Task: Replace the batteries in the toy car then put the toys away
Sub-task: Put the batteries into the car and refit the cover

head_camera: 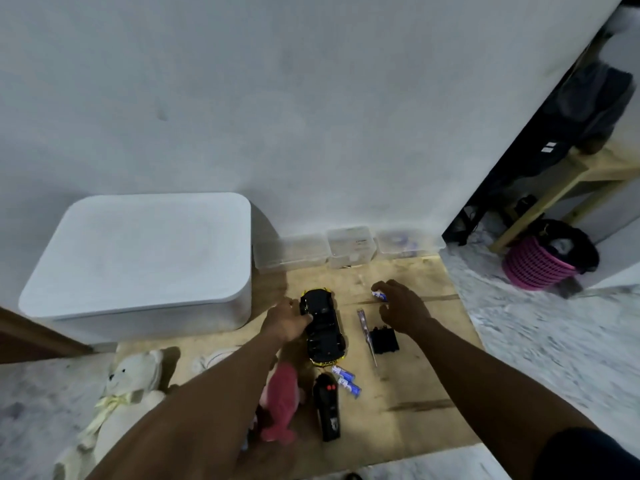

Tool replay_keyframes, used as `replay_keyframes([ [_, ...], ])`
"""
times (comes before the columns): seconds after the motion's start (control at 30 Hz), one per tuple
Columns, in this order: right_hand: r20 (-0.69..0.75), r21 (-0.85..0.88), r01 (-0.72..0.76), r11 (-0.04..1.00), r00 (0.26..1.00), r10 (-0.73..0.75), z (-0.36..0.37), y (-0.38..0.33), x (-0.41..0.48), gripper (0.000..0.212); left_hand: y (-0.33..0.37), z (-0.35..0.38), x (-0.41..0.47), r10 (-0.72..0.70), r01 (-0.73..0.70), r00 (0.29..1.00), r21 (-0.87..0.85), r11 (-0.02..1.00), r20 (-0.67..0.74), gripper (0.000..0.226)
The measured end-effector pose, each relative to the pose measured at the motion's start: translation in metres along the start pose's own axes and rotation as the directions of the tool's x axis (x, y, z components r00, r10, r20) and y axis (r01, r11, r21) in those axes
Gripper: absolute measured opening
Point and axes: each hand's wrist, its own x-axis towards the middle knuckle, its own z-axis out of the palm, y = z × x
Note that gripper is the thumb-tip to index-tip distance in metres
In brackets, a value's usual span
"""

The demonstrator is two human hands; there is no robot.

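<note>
A black and yellow toy car (322,327) lies upside down on a wooden board (408,382). My left hand (285,322) grips its left side near the middle. My right hand (403,308) reaches to the right of the car, its fingers curled over a blue and white battery (378,295). Two more batteries (346,380) lie below the car. A black battery cover (383,340) and a screwdriver (366,336) lie under my right hand. The black remote control (327,412) lies near the board's front.
A large white lidded box (138,265) stands at the left by the wall. Three small clear containers (349,251) line the wall. A cream teddy bear (121,400) and a pink plush toy (278,403) lie at the left. A pink basket (536,265) stands at the right.
</note>
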Motion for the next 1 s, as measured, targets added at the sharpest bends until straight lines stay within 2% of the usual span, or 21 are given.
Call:
replay_keyframes([
  [0.13, 0.048, -0.024, -0.014, 1.0, 0.999, 0.015, 0.008, 0.0, 0.024, 0.052, -0.006, 0.009, 0.011, -0.062, 0.062, 0.998, -0.063, 0.996, 0.009, 0.028],
  [0.27, 0.095, -0.06, -0.029, 0.998, 0.995, 0.035, 0.016, 0.004, 0.043, 0.038, -0.007, 0.016, 0.016, -0.088, 0.094, 0.995, -0.203, 0.975, 0.039, 0.027],
  [0.4, 0.084, 0.009, -0.034, 0.999, 0.996, 0.033, 0.017, 0.005, 0.05, 0.026, -0.006, 0.021, 0.017, -0.082, 0.099, 0.994, -0.308, 0.946, 0.068, 0.022],
  [0.6, -0.057, 0.155, 0.059, 0.986, 0.997, -0.05, 0.006, -0.008, 0.032, 0.01, 0.007, 0.01, 0.005, -0.064, 0.069, 0.998, -0.467, 0.882, 0.027, 0.013],
  [0.73, 0.039, 0.169, 0.177, 0.97, 0.982, -0.186, 0.005, -0.03, 0.003, 0.024, 0.022, -0.008, -0.01, -0.054, 0.079, 0.997, -0.553, 0.829, 0.062, 0.025],
  [0.83, 0.217, 0.042, 0.289, 0.956, 0.932, -0.292, 0.017, -0.041, -0.023, 0.018, 0.031, -0.02, -0.021, -0.03, 0.058, 0.998, -0.544, 0.837, 0.061, 0.03],
  [0.9, 0.332, 0.007, 0.336, 0.942, 0.888, -0.319, 0.028, -0.044, -0.041, 0.04, 0.033, -0.027, -0.027, -0.022, 0.046, 0.998, -0.537, 0.842, 0.052, 0.028],
  [1.0, 0.425, 0.011, 0.4, 0.917, 0.828, -0.366, 0.042, -0.047, -0.056, 0.073, 0.035, -0.035, -0.034, -0.012, 0.028, 0.999, -0.54, 0.841, 0.034, 0.022],
])
